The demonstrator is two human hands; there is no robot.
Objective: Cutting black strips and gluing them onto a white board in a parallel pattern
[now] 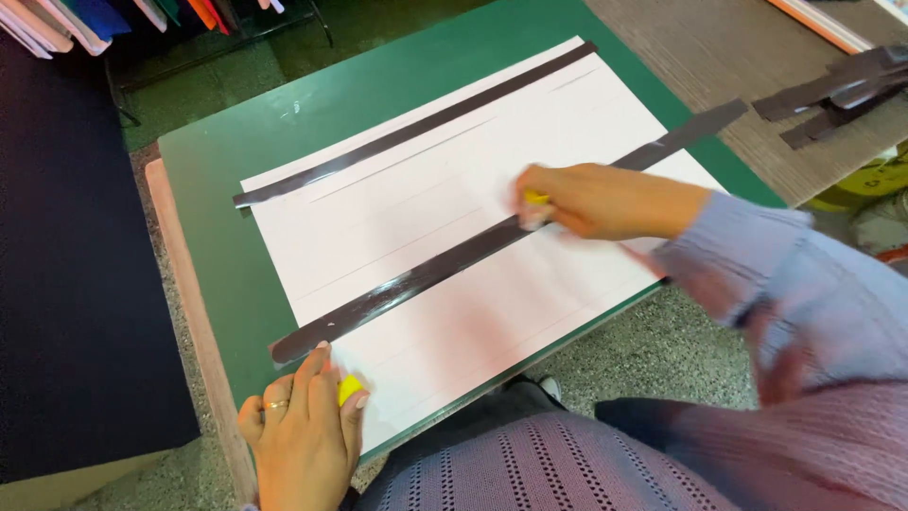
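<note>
A large white sheet (445,189) lies on a green board (236,151). Two long dark strips cross it: one (416,132) along the far edge, one (426,274) diagonally through the middle. My left hand (303,435) presses the near end of the middle strip at the sheet's lower left corner, with a small yellow object (349,387) under its fingers. My right hand (596,201) rests further along the same strip, closed on another small yellow object (535,199). The right hand is blurred.
A wooden edge (189,312) runs along the board's left side. More dark strips (832,95) lie on a grey surface at the upper right. Coloured sheets (85,19) hang at the upper left. My knees and speckled floor (643,350) are below.
</note>
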